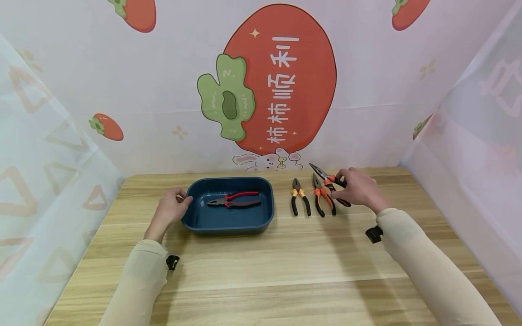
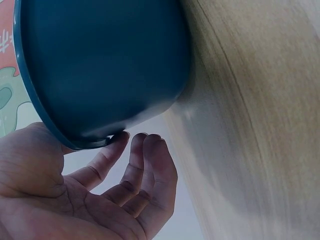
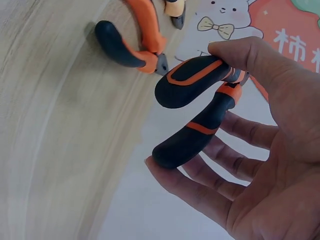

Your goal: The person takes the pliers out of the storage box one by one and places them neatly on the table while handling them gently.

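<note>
At the left end of a dark blue tray, my left hand pinches the rim between thumb and fingers. Inside the tray lie combination pliers with red and black handles, jaws pointing left. On the right, long-nose pliers with black and orange handles are held by my right hand. Their slim jaws point up and left. In the right wrist view, the thumb is on one handle and the fingers are at the other, the handles spread apart.
Orange-handled long-nose pliers lie right beside the held pair, which partly overlaps them in the head view. Left of those, pliers with yellow and black handles lie on the wooden table. A printed cloth hangs behind the table.
</note>
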`<state>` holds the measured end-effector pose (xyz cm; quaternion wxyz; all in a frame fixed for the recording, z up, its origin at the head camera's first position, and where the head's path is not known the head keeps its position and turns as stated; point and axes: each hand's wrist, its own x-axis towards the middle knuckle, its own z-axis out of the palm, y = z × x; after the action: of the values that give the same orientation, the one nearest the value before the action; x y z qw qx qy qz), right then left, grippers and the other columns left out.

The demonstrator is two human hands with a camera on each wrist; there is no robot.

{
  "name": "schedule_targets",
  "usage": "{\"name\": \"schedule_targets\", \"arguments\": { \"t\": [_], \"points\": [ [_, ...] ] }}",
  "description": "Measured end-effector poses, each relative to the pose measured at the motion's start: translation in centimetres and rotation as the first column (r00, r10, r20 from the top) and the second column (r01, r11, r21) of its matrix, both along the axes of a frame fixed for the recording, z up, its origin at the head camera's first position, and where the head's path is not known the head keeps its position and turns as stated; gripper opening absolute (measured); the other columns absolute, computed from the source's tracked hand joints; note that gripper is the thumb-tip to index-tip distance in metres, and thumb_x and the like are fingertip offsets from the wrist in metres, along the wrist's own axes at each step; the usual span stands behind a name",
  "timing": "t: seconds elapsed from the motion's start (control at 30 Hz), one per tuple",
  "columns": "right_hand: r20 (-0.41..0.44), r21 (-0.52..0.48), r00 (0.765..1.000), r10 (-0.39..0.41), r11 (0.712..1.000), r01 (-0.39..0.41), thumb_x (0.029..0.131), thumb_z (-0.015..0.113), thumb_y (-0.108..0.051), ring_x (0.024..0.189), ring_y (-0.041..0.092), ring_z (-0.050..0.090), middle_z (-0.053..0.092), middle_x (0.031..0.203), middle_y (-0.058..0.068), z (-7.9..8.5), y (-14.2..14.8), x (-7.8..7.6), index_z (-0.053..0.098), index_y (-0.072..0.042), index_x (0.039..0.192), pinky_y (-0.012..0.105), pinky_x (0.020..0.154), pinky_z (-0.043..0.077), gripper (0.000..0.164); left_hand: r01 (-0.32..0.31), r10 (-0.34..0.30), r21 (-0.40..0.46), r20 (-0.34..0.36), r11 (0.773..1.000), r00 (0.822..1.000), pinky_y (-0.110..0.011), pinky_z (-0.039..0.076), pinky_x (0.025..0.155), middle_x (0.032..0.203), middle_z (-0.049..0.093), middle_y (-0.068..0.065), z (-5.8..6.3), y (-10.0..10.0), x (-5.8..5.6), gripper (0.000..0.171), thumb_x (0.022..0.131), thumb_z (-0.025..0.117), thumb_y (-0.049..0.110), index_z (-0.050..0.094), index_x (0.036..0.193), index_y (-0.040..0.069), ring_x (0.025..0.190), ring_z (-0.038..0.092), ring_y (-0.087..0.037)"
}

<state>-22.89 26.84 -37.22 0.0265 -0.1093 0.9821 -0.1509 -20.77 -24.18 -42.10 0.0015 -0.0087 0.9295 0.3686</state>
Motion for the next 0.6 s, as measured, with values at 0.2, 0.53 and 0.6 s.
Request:
{"name": "schedule_targets", "arguments": {
  "t": [0.2, 0.53, 0.6],
  "points": [
    [0.023, -0.002, 0.999, -0.039, 0.999, 0.039, 0.086, 0.078, -0.038, 0.080, 0.029, 0.055, 0.060, 0.106, 0.018, -0.5, 0.6, -0.1, 0.064, 0.001, 0.118, 0.043, 0.061, 0.044, 0.052, 0.000, 0.000, -0.003, 0.000, 1.000, 1.000, -0.033, 0.045, 0.059, 0.083, 0.060, -0.014, 0.1, 0.1, 0.0, 0.018, 0.103, 0.056, 0.015, 0.055, 0.097, -0.002, 0.071, 0.056, -0.025],
    [0.066, -0.008, 0.994, -0.090, 0.996, 0.090, 0.088, 0.077, -0.040, 0.085, 0.033, 0.058, 0.062, 0.114, 0.024, -1.2, 1.5, -0.1, 0.062, 0.004, 0.120, 0.048, 0.065, 0.047, 0.057, 0.007, -0.007, -0.009, 0.006, 1.000, 1.000, -0.034, 0.045, 0.059, 0.083, 0.060, -0.014, 0.1, 0.1, 0.1, 0.018, 0.104, 0.055, 0.016, 0.055, 0.099, -0.002, 0.070, 0.056, -0.025],
    [0.069, -0.008, 0.993, -0.090, 0.996, 0.091, 0.088, 0.077, -0.040, 0.084, 0.033, 0.058, 0.063, 0.113, 0.024, -1.4, 1.7, -0.2, 0.062, 0.005, 0.120, 0.046, 0.064, 0.047, 0.057, 0.005, -0.005, -0.010, 0.004, 1.000, 1.000, -0.034, 0.045, 0.059, 0.083, 0.061, -0.014, 0.1, 0.1, 0.1, 0.018, 0.104, 0.055, 0.016, 0.055, 0.099, -0.002, 0.071, 0.056, -0.025]
  ]
}}
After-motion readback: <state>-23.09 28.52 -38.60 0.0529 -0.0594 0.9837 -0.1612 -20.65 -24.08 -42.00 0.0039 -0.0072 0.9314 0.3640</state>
